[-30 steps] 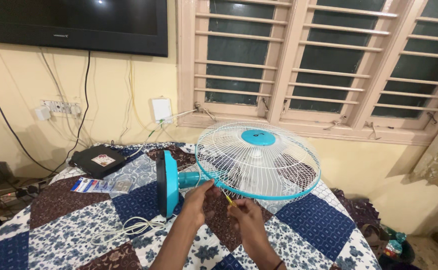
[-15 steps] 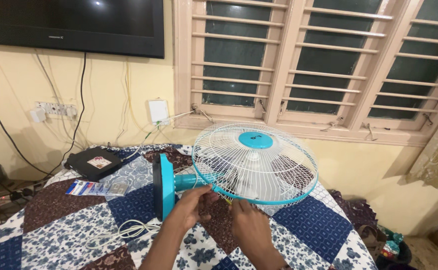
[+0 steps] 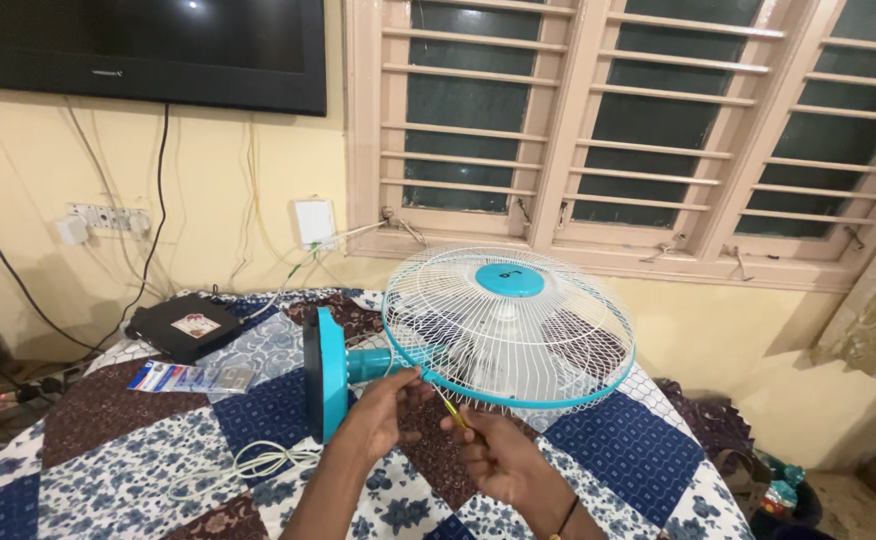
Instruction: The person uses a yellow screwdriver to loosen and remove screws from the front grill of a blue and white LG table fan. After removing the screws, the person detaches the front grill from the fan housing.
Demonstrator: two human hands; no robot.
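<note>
The left hand (image 3: 383,410) has its grip closed on the near rim of the fan (image 3: 503,325), which lies tipped on a patchwork bed (image 3: 608,450). Just right of that grip, the right hand (image 3: 498,458) pinches a thin yellow screwdriver (image 3: 453,408), its tip reaching up to the rim. The fan's base (image 3: 326,372) stands left of both hands, and a white cord (image 3: 248,462) lies further left.

Screwdriver (image 3: 455,410) tip hidden behind fan guard (image 3: 508,325).
</note>
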